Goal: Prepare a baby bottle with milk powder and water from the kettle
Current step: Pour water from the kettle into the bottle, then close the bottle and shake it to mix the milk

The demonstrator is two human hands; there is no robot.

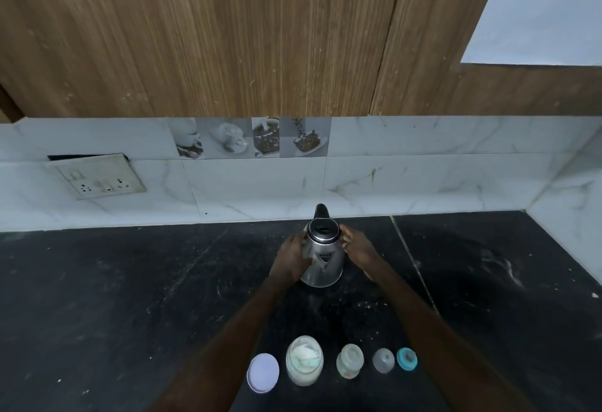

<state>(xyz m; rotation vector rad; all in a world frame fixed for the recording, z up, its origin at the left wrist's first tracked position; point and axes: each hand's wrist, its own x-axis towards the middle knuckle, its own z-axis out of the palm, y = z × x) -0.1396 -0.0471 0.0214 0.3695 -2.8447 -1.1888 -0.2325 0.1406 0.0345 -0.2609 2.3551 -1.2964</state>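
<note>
Kettle [322,253] standing upright on desk [130,297], spout facing the camera, handle toward wall, left hand [293,260] and right hand [358,253] fingers clasping its sides.

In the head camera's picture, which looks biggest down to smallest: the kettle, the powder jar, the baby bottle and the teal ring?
1. Kettle, though it stands farther away.
2. Powder jar.
3. Baby bottle.
4. Teal ring, about the same as the clear cap beside it; too close to rank.

You're in home kitchen: black stone counter [130,297], marble-look tile backsplash [423,163] with coffee-cup picture tiles [250,137], wall socket plate [101,177], wooden cabinets [228,36] overhead, steel kettle [322,258].
</note>
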